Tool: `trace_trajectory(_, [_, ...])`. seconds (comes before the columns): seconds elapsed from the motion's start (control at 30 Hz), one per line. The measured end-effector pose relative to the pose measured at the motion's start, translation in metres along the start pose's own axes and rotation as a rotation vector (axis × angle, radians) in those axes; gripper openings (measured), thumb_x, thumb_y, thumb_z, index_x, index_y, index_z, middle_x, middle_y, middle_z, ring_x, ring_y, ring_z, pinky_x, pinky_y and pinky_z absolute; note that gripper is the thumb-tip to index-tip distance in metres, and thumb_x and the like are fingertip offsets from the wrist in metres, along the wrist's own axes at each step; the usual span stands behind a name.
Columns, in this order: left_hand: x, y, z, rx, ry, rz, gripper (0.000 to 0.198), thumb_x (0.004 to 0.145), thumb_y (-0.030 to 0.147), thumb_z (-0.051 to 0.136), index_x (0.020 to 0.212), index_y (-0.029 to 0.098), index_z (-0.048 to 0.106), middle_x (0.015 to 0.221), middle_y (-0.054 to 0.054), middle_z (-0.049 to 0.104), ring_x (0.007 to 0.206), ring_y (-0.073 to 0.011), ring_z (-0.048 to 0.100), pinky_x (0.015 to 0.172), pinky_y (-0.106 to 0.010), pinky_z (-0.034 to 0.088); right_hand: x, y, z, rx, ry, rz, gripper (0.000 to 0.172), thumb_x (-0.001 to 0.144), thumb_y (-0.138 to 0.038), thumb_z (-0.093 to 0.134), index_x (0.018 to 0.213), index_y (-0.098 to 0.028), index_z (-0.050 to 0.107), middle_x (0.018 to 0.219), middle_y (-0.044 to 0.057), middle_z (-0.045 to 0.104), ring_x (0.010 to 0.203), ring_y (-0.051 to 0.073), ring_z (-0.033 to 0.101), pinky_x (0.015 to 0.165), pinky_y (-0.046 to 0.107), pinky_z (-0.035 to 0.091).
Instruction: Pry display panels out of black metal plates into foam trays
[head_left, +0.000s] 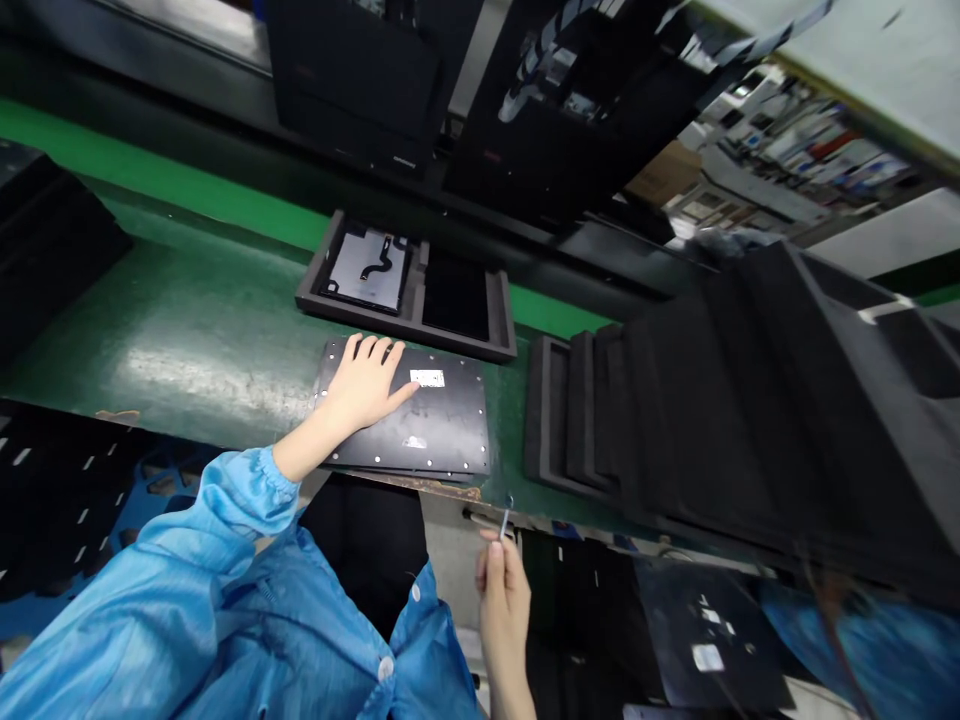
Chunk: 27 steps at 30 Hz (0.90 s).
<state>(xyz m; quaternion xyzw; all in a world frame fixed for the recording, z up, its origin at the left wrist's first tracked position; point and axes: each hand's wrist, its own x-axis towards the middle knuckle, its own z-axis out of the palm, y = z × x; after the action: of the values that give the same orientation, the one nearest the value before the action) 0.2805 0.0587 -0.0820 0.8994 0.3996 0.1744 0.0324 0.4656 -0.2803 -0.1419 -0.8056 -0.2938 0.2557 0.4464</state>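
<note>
My left hand [367, 385] lies flat with its fingers spread on a flat black panel [450, 420] at the table's front edge. The panel has small pale dots along its edges and a white label [427, 378] beside my thumb. Something thin and dark shows just under its front edge. Off that edge, to the right, my right hand [502, 585] is closed around a thin pale stick [505, 522], tip pointing up. The tip is too small to make out. Behind the panel sits a grey foam tray [504, 310] with two compartments.
In the tray are a silvery screen part [367, 268] with a black ribbon cable and a dark glossy panel [455, 297]. Black foam trays [675, 400] stand in a row along the right. More dark foam [52, 250] is piled at left on the green table [187, 330].
</note>
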Motion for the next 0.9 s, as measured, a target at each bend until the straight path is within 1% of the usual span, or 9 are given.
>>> trace_trajectory(0.03, [0.0,0.0,0.0,-0.006,0.003,0.0,0.074,0.11,0.062,0.045,0.156,0.005,0.057,0.145,-0.026,0.065,0.135,-0.0427,0.056,0.126,-0.062,0.034,-0.008,-0.001,0.008,0.036,-0.059,0.033,0.055,0.107,-0.071,0.051,0.121,-0.024,0.074,0.072,-0.002,0.053,0.065,0.02,0.05,0.062,0.033,0.043])
trace_trajectory(0.1, [0.0,-0.001,0.0,-0.021,0.004,0.006,0.074,0.109,0.062,0.045,0.155,0.006,0.058,0.144,-0.026,0.065,0.134,-0.0429,0.056,0.125,-0.062,0.034,-0.018,-0.005,0.022,0.09,-0.149,0.088,0.052,0.107,-0.07,0.052,0.128,-0.028,0.075,0.07,-0.003,0.049,0.064,0.019,0.048,0.063,0.034,0.042])
trace_trajectory(0.2, [-0.002,-0.001,-0.002,-0.016,-0.009,0.025,0.073,0.109,0.062,0.047,0.154,0.006,0.058,0.143,-0.025,0.066,0.132,-0.0423,0.057,0.124,-0.061,0.035,-0.019,-0.007,0.038,0.127,-0.19,0.114,0.049,0.108,-0.07,0.052,0.135,-0.035,0.073,0.069,-0.004,0.047,0.063,0.02,0.048,0.064,0.035,0.042])
trace_trajectory(0.3, [-0.005,0.0,-0.004,0.007,-0.025,0.041,0.072,0.109,0.063,0.048,0.153,0.007,0.059,0.144,-0.024,0.066,0.131,-0.0413,0.058,0.124,-0.06,0.036,-0.015,-0.006,0.046,0.147,-0.219,0.117,0.049,0.107,-0.071,0.052,0.132,-0.034,0.074,0.068,-0.004,0.047,0.062,0.021,0.047,0.063,0.036,0.04])
trace_trajectory(0.4, [-0.007,0.001,-0.005,0.005,-0.027,0.04,0.071,0.109,0.063,0.048,0.153,0.009,0.059,0.145,-0.023,0.066,0.132,-0.0408,0.058,0.124,-0.059,0.036,-0.013,-0.006,0.048,0.173,-0.253,0.097,0.046,0.106,-0.07,0.054,0.121,-0.033,0.077,0.07,-0.003,0.05,0.065,0.021,0.049,0.064,0.035,0.041])
trace_trajectory(0.57, [-0.007,0.002,-0.006,-0.02,-0.03,0.034,0.071,0.108,0.062,0.05,0.154,0.008,0.058,0.145,-0.023,0.066,0.133,-0.0413,0.057,0.125,-0.06,0.035,-0.012,-0.004,0.052,0.23,-0.2,0.1,0.047,0.106,-0.069,0.057,0.113,-0.027,0.078,0.076,-0.001,0.059,0.073,0.021,0.056,0.07,0.034,0.046])
trace_trajectory(0.73, [-0.006,0.001,-0.007,-0.032,-0.031,0.037,0.068,0.108,0.061,0.049,0.153,0.011,0.059,0.143,-0.022,0.067,0.131,-0.0411,0.058,0.123,-0.06,0.037,-0.012,0.002,0.06,0.324,-0.193,0.151,0.054,0.101,-0.072,0.065,0.116,-0.021,0.074,0.081,0.0,0.066,0.065,0.016,0.055,0.059,0.029,0.043])
trace_trajectory(0.83, [-0.005,0.0,-0.007,-0.014,-0.039,0.046,0.068,0.108,0.062,0.05,0.153,0.011,0.059,0.142,-0.021,0.067,0.13,-0.0407,0.059,0.121,-0.059,0.038,-0.013,0.003,0.064,0.335,-0.168,0.139,0.055,0.101,-0.071,0.065,0.118,-0.02,0.074,0.076,-0.002,0.063,0.058,0.013,0.048,0.055,0.027,0.04])
trace_trajectory(0.9, [-0.005,0.0,-0.007,-0.006,-0.045,0.056,0.07,0.107,0.062,0.05,0.153,0.009,0.059,0.141,-0.022,0.067,0.129,-0.0407,0.059,0.121,-0.059,0.038,-0.016,0.002,0.068,0.288,-0.116,0.125,0.059,0.101,-0.072,0.064,0.122,-0.019,0.076,0.072,-0.003,0.06,0.058,0.014,0.049,0.056,0.028,0.042])
